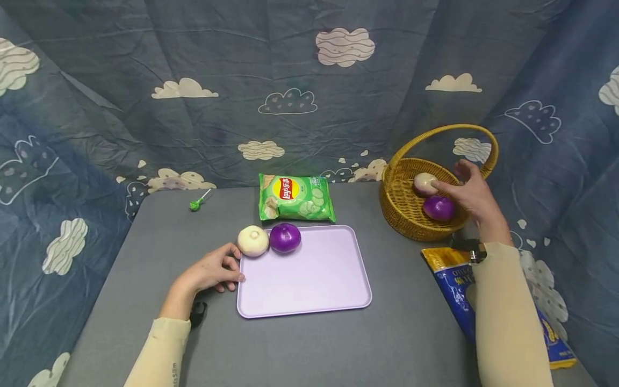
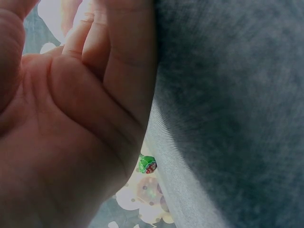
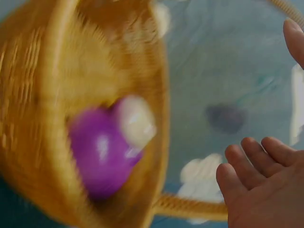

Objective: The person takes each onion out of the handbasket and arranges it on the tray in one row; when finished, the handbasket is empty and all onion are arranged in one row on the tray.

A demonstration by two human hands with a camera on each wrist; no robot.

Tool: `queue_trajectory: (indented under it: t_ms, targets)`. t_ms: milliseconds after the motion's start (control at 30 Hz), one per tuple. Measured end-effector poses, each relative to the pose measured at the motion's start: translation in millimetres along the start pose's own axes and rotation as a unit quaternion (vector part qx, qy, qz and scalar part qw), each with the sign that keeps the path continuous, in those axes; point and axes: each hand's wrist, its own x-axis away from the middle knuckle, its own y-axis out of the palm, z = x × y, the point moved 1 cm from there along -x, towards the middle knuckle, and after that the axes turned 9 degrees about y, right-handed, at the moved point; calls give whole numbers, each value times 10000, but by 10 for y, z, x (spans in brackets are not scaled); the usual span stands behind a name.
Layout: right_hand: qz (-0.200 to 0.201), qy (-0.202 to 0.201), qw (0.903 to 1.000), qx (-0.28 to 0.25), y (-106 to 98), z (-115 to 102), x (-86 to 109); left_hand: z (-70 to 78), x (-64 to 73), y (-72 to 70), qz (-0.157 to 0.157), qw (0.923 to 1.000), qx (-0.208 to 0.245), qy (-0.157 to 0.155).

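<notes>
My left hand (image 1: 215, 270) rests at the left rim of a lilac tray (image 1: 314, 279), fingers loosely bent and fingertips right at the edge. Close above them, a round white onion-like vegetable (image 1: 253, 241) and a shiny purple one (image 1: 285, 238) sit side by side at the tray's upper left. On the right, my right hand (image 1: 476, 199) hovers over a wicker basket (image 1: 411, 223), holding nothing, its fingers spread from the thumb. Inside lie a white-and-purple turnip-like vegetable (image 1: 425, 184) and a purple one (image 1: 439, 208), both blurred in the right wrist view.
A green chip bag (image 1: 296, 198) lies behind the tray. At the back left is a green-wrapped lollipop (image 1: 195, 205). A blue and yellow packet (image 1: 452, 293) lies partly under my right forearm. The basket's tall handle (image 1: 447, 128) arches over it. Cloud-print curtains (image 1: 290, 59) surround the table.
</notes>
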Motion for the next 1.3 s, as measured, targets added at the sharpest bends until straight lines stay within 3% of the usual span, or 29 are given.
queue_trajectory:
  t_ms: [233,433,933,1133,1300]
  targets:
    - [-446,497,9952,710,-133,372,-315,9,-25,5,-3,10000,-8,36]
    - [-808,802,9875,1094,-160,489,-420,34,-36,2,-25,10000,-32,61]
    - [-1130,703,9764,1698,-180,552,-541,60,-51,8,14,9999,-95,40]
    - [-1044,391,9733,2009,-158,548,-508,60,-63,11,7,9999,-59,81]
    - [-1091,406,9722,2034,-159,540,-459,71,-67,24,-13,10000,-50,84]
